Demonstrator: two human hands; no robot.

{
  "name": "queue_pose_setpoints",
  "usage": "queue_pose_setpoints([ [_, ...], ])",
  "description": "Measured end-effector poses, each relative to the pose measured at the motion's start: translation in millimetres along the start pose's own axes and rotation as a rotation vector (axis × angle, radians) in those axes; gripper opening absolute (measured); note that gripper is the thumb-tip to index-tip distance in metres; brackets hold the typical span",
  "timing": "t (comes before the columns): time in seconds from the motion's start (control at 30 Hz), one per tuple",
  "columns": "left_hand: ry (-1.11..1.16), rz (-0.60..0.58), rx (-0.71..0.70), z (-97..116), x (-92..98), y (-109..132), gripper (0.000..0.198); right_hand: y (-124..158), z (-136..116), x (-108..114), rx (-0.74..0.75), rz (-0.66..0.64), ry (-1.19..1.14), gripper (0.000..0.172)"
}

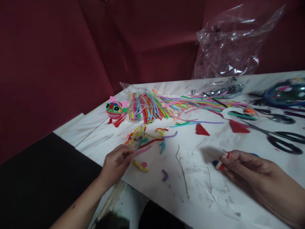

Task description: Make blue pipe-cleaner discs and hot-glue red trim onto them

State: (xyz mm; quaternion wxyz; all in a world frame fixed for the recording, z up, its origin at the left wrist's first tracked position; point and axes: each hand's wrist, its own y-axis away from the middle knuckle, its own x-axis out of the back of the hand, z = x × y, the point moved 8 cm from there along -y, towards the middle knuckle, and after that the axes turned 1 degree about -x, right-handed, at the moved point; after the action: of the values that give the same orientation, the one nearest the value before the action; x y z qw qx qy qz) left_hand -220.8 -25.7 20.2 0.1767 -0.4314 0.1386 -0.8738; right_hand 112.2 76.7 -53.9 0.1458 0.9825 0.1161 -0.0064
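Note:
My left hand [116,162] is closed in a pinch at the near edge of a loose heap of bent, coloured pipe cleaners [145,136]. What its fingertips hold, if anything, I cannot make out; a pink pipe cleaner [143,150] lies right beside them. On the right, my right hand [250,175] grips a small red, white and dark blue piece [221,164] between thumb and fingers, above the white paper. Below the heap lie a yellow pipe cleaner [141,167], a small pink coil [144,164] and a curved purple piece [164,175].
Bundled pipe cleaners [149,106] spread across the back. A colourful animal face [116,109] stands at the left. Black-handled scissors [283,140] lie at the right, near red triangular pieces [202,129]. A clear plastic bag [228,47] leans against the dark red backdrop [147,38].

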Motion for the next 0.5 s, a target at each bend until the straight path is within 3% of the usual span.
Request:
queue_pose_setpoints([
  [0.23, 0.06, -0.407, -0.126, 8.8, -28.8, 12.2, 0.011, -4.8, 11.1, 8.7, 0.022, 0.009, 0.042, 0.032],
  [0.3, 0.042, -0.378, -0.094, 3.5, -27.9, 7.9, 0.015, -5.8, 12.8, 10.2, 0.021, 0.009, 0.035, 0.031],
  [0.5, -0.119, -0.051, 0.1, -27.5, -4.4, -17.8, 0.009, -9.2, 11.4, 9.7, 0.024, 0.02, 0.024, 0.032],
])
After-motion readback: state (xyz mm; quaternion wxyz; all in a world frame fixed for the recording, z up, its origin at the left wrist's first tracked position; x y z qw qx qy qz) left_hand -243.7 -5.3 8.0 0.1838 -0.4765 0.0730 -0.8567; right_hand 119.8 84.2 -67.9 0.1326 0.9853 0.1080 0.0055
